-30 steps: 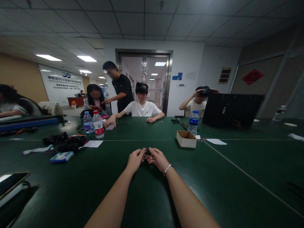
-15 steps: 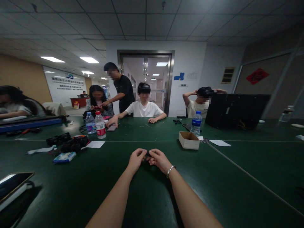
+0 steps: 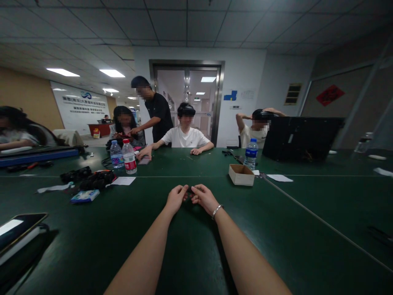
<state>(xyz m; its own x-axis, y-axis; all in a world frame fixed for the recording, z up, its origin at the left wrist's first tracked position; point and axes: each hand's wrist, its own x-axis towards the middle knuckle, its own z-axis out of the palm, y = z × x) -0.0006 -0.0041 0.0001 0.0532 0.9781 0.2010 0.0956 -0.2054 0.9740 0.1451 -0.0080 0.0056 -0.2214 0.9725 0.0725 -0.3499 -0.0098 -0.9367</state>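
Observation:
My left hand [image 3: 176, 198] and my right hand [image 3: 204, 198] meet over the dark green table [image 3: 196, 246], both arms stretched forward. The fingertips of both hands are pinched together on a small dark object [image 3: 190, 191] held between them; it is too small to name. A silver bracelet [image 3: 216, 211] circles my right wrist. An open cardboard box [image 3: 241, 175] stands a little beyond my right hand.
Two water bottles [image 3: 129, 157] and a pile of black gear [image 3: 92, 179] lie at the left, a phone [image 3: 16, 226] at the near left edge. A third bottle [image 3: 251, 154] and a black laptop [image 3: 301, 138] stand at the right. Several people sit or stand across the table.
My hands stay pinched together on the small dark object. The view has shifted slightly, so the hands sit a bit higher in frame. A person at the far right has raised both arms to the head.

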